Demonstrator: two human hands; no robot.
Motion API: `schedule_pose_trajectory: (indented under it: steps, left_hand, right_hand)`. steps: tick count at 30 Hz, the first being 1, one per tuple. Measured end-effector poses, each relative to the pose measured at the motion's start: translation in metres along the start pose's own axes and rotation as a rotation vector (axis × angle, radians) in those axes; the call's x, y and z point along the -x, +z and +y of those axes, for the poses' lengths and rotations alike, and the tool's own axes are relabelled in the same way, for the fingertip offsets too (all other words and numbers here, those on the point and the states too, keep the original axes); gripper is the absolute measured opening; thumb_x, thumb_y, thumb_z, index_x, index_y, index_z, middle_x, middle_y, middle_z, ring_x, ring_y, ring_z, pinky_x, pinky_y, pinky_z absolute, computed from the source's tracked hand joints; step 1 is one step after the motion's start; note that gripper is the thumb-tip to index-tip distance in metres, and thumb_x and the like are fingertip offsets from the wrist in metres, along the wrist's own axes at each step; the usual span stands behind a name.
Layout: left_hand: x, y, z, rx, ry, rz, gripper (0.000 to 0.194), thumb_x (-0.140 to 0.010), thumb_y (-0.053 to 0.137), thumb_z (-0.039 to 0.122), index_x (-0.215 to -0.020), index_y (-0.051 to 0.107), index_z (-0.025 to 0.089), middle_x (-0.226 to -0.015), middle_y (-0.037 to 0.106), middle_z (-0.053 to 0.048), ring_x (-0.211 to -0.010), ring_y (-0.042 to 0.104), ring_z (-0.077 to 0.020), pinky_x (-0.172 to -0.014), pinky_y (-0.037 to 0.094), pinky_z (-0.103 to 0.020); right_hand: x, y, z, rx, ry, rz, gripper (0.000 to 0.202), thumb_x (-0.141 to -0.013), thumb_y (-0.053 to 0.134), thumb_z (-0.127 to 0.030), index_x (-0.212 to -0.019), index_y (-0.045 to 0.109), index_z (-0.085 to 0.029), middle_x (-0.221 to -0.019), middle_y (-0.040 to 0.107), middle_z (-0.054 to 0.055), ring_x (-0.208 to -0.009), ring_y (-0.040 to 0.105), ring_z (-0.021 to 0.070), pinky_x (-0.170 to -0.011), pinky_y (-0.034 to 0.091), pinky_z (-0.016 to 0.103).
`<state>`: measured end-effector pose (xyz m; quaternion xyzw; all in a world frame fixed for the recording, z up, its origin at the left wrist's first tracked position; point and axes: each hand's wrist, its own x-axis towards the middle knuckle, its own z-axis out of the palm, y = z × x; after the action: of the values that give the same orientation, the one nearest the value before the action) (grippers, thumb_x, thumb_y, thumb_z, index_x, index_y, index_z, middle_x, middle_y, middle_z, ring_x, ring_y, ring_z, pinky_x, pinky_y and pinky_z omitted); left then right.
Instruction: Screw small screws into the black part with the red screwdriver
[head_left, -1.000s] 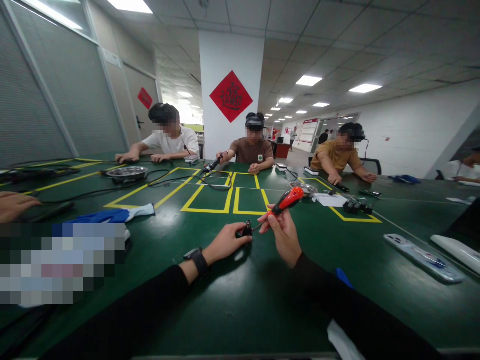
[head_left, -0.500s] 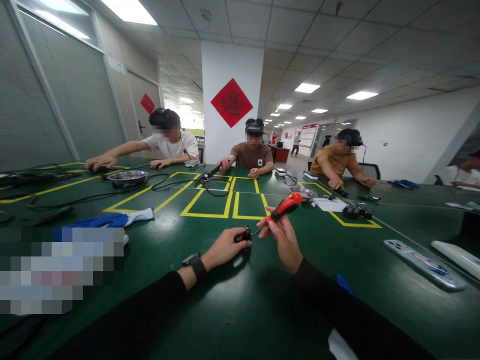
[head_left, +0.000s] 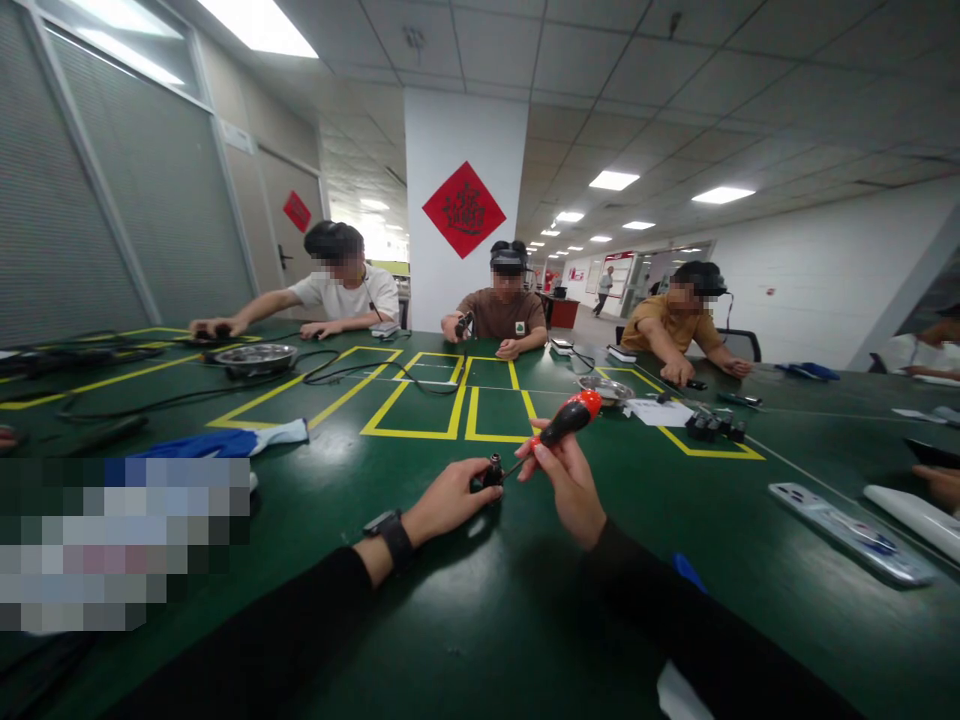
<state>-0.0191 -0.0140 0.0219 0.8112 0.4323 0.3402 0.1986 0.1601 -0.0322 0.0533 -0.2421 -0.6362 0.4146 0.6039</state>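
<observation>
My left hand [head_left: 452, 497] is closed on a small black part [head_left: 493, 470] with a round metallic top, upright just above or on the green table; its exact kind is too small to make out. A red and black screwdriver [head_left: 570, 420] rests in the fingers of my right hand [head_left: 568, 480], its handle pointing up and to the right. The thin shaft slants down to the left, and its tip meets the side of the black part. My left fingers partly hide that part, and the tip itself is hard to see.
Yellow tape rectangles mark the green table [head_left: 420, 640]. A blue and white glove [head_left: 225, 440] lies at left, a phone [head_left: 847, 530] at right. Beyond are metal bowls [head_left: 255, 358], black blocks [head_left: 716, 425], paper [head_left: 658, 412] and cables. Several people sit around the table.
The screwdriver handle has turned slightly about its axis, showing more black. Both my hands stay in place. Across the table, the middle person's tool has swung upright.
</observation>
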Motion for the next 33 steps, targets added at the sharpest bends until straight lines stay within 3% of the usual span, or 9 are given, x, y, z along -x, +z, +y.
schedule_pose_trajectory:
  steps: [7,14,16,19,21,23,26,30,33]
  left_hand:
    - [0.000,-0.001,0.002,-0.020,-0.008,0.005,0.025,-0.077,0.054,0.036,-0.087,0.063,0.015,-0.085,0.063,-0.005,-0.076,0.055,-0.0179,-0.073,0.043,-0.028]
    - [0.000,-0.002,0.007,0.032,-0.070,0.020,0.025,-0.075,0.056,0.036,-0.088,0.065,0.017,-0.083,0.065,-0.005,-0.078,0.056,-0.0194,-0.076,0.044,-0.029]
    - [0.000,-0.002,0.007,0.012,-0.074,0.032,0.025,-0.075,0.056,0.036,-0.089,0.065,0.017,-0.085,0.064,-0.005,-0.079,0.056,-0.0196,-0.077,0.044,-0.029]
    - [0.000,-0.001,0.006,-0.050,-0.059,0.041,0.025,-0.076,0.055,0.035,-0.091,0.064,0.017,-0.087,0.063,-0.006,-0.080,0.055,-0.0195,-0.077,0.043,-0.029]
    - [0.000,0.000,0.004,-0.098,-0.035,0.047,0.025,-0.078,0.054,0.034,-0.093,0.062,0.016,-0.088,0.062,-0.006,-0.079,0.055,-0.0192,-0.076,0.042,-0.029]
    - [0.000,0.001,0.001,-0.130,-0.014,0.048,0.025,-0.079,0.053,0.033,-0.095,0.061,0.016,-0.088,0.061,-0.006,-0.079,0.055,-0.0189,-0.075,0.042,-0.029]
    - [-0.001,0.001,-0.001,-0.142,0.006,0.051,0.026,-0.081,0.051,0.034,-0.097,0.060,0.016,-0.089,0.061,-0.006,-0.079,0.055,-0.0188,-0.074,0.041,-0.029]
    - [0.000,0.001,0.000,-0.122,0.002,0.058,0.027,-0.081,0.051,0.034,-0.099,0.060,0.016,-0.091,0.061,-0.006,-0.081,0.055,-0.0188,-0.076,0.041,-0.029]
    - [0.002,0.000,0.003,-0.096,-0.023,0.055,0.026,-0.079,0.053,0.032,-0.099,0.060,0.016,-0.091,0.062,-0.007,-0.083,0.055,-0.0193,-0.077,0.041,-0.030]
  right_hand:
    - [-0.002,0.000,0.001,0.039,0.036,-0.041,0.024,-0.085,0.050,-0.035,-0.102,0.053,-0.019,-0.079,0.062,0.002,-0.061,0.057,0.0125,-0.063,0.046,0.029]
    - [-0.011,-0.017,0.011,0.041,0.075,0.286,0.029,-0.084,0.046,-0.042,-0.086,0.059,-0.015,-0.062,0.062,0.001,-0.049,0.052,0.0114,-0.052,0.040,0.025]
    - [-0.014,-0.025,0.019,0.189,0.212,0.213,0.033,-0.082,0.045,-0.042,-0.072,0.060,-0.014,-0.051,0.058,0.000,-0.043,0.048,0.0108,-0.048,0.037,0.024]
    - [-0.013,-0.031,0.033,0.598,0.380,-0.058,0.039,-0.078,0.049,-0.039,-0.049,0.057,-0.015,-0.038,0.049,-0.001,-0.038,0.045,0.0103,-0.048,0.035,0.024]
    - [-0.008,-0.028,0.041,0.857,0.398,-0.199,0.041,-0.076,0.050,-0.037,-0.042,0.055,-0.016,-0.035,0.047,0.000,-0.038,0.045,0.0108,-0.047,0.031,0.024]
    - [-0.003,-0.021,0.045,1.055,0.360,-0.242,0.042,-0.076,0.049,-0.038,-0.040,0.054,-0.017,-0.038,0.050,0.002,-0.042,0.049,0.0124,-0.047,0.029,0.025]
    - [0.002,-0.013,0.048,1.193,0.301,-0.234,0.045,-0.075,0.050,-0.045,-0.040,0.053,-0.018,-0.048,0.059,0.007,-0.053,0.056,0.0170,-0.052,0.031,0.027]
    - [0.000,-0.007,0.052,1.020,0.360,-0.082,0.050,-0.081,0.043,-0.049,-0.045,0.055,-0.017,-0.063,0.065,0.013,-0.071,0.062,0.0232,-0.066,0.038,0.030]
    - [-0.014,-0.004,0.053,0.892,0.397,0.006,0.047,-0.086,0.037,-0.042,-0.053,0.057,-0.015,-0.066,0.065,0.013,-0.071,0.062,0.0215,-0.065,0.041,0.030]
